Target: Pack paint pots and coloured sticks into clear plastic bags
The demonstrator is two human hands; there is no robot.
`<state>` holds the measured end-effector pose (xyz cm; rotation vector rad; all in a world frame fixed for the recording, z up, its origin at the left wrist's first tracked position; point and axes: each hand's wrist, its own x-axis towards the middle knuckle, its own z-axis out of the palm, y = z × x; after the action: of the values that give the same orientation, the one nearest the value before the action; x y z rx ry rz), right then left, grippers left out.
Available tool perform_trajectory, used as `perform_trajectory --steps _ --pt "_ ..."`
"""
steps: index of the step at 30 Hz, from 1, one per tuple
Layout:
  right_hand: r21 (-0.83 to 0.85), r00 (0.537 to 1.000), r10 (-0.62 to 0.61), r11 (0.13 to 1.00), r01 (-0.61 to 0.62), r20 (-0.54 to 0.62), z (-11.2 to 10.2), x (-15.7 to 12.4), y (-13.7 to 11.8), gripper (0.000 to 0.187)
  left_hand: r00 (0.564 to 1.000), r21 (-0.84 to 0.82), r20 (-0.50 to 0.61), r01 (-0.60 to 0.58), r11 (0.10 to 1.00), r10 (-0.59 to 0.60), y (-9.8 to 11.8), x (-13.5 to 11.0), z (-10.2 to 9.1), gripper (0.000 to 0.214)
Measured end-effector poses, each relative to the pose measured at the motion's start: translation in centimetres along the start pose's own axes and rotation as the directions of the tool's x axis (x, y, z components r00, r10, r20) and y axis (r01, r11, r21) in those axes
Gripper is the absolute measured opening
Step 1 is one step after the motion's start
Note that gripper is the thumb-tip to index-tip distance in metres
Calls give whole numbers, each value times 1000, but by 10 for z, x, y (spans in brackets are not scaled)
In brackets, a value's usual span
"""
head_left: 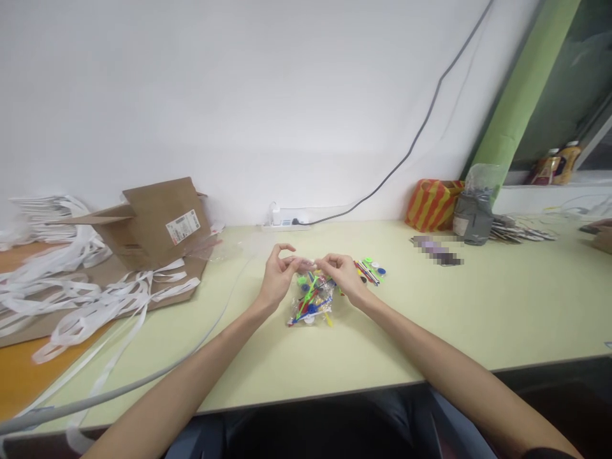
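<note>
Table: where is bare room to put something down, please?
Widest: right of the right forearm, between the pixelated item and the table's front edge. Smaller: between power strip and striped bag. Crowded: left, straps and carton; centre, colourful pieces by left hand and right hand.

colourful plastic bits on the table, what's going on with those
A seated person has both hands up over the table, left hand and right hand pinching some clear plastic. Just below lies a clear bag of colourful pieces; whether the pinched plastic belongs to it, I can't tell. More colourful pieces lie beside the right hand.
</note>
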<state>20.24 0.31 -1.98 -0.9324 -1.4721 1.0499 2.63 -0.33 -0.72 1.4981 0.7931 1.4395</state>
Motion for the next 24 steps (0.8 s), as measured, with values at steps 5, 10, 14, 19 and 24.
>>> perform_trajectory --steps 5,10,14,19,24 --pt "-37 993 -111 993 112 31 0 0 0 42 999 49 31 41 998 -42 0 0 -4 48" --pt "-37 987 -141 989 144 79 2 -1 -2 48 989 185 118 63 981 -85 -5 1 -6 31" --pt "-65 984 -137 987 145 113 3 -2 -1 49 992 211 119 21 977 -47 -5 0 -5 32" --pt "-95 979 -168 979 179 115 7 -5 -1 45 991 224 129 5 975 -35 -5 1 -7 29" --pt "-131 976 -194 970 206 101 8 -6 1 43 993 243 121 -18 970 -12 -11 2 -7 30"
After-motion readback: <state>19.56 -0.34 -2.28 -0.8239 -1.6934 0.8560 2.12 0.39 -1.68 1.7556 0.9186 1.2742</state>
